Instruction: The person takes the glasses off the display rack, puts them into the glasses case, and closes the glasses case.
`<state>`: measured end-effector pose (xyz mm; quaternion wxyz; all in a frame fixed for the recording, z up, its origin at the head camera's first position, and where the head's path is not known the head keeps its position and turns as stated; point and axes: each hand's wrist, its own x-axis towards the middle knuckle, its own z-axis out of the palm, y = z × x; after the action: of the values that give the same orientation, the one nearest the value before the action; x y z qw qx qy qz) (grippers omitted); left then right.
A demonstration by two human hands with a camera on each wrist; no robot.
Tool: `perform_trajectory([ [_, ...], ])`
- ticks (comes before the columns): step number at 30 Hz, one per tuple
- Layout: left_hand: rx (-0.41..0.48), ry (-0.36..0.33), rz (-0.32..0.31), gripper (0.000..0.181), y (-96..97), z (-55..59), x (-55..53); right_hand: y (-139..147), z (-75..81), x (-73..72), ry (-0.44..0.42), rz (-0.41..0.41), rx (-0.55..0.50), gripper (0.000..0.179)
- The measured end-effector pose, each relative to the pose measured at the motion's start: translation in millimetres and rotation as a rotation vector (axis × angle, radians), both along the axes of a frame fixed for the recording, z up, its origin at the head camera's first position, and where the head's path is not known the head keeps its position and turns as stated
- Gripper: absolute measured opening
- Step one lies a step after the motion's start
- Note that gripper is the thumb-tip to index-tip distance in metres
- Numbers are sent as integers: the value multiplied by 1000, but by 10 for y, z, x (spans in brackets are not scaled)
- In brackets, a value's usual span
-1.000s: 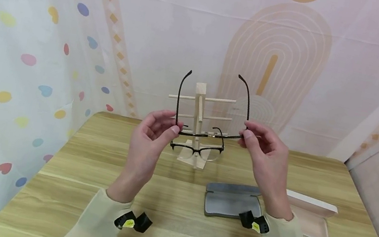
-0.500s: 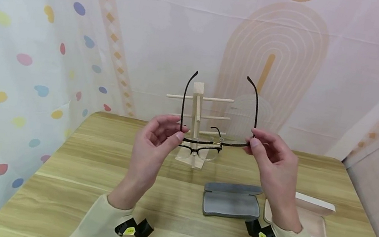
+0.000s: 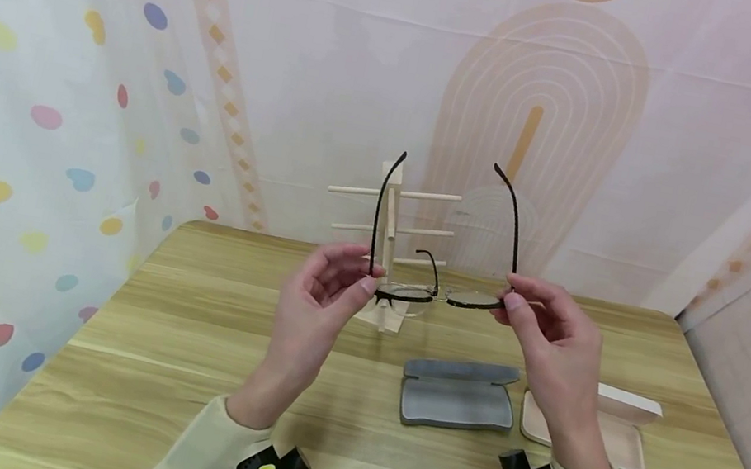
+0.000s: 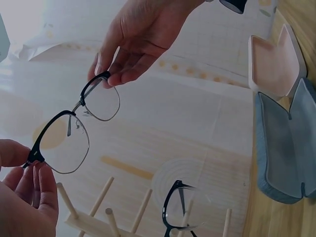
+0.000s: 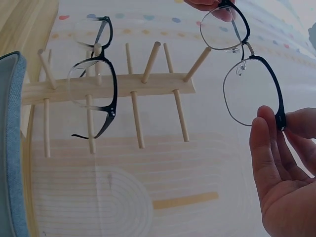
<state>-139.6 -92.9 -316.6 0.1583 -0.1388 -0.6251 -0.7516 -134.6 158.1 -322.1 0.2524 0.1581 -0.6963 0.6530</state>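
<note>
A pair of glasses (image 3: 402,296) with black brows and thin metal lower rims is held up in front of a wooden stand, temples unfolded and pointing away. My left hand (image 3: 313,320) pinches its left hinge corner between thumb and fingers. At the opposite corner, my right hand (image 3: 559,355) grips the frame the same way. Both lenses show in the right wrist view, where fingertips sit at the black end piece. Another black half-rimmed pair of glasses (image 5: 115,84) rests on the lower pegs of the wooden display stand (image 5: 168,85); in the head view the held pair partly covers it.
An open grey-blue glasses case (image 3: 459,404) lies on the wooden table (image 3: 174,350), right of the stand. Beside it is an open pale pink case (image 3: 623,446), partly behind my right wrist. A patterned curtain (image 3: 310,89) hangs behind the table.
Both hands have carried the glasses rightward and lower. The frame front has tilted so its lenses show more in the head view. The stand and cases stay put.
</note>
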Motion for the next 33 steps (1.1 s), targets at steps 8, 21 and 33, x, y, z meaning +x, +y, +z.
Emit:
perform_trajectory([
  [8,-5,-17,-27,35,51,-113,23,58,-79,50,-14,-47,73,24],
  [21,-28,-90,-40,35,82,-273,97,124,-242,142,-48,-41,104,35],
  [33,-32,-136,-49,34,90,-397,135,151,-355,245,-95,-65,158,31],
])
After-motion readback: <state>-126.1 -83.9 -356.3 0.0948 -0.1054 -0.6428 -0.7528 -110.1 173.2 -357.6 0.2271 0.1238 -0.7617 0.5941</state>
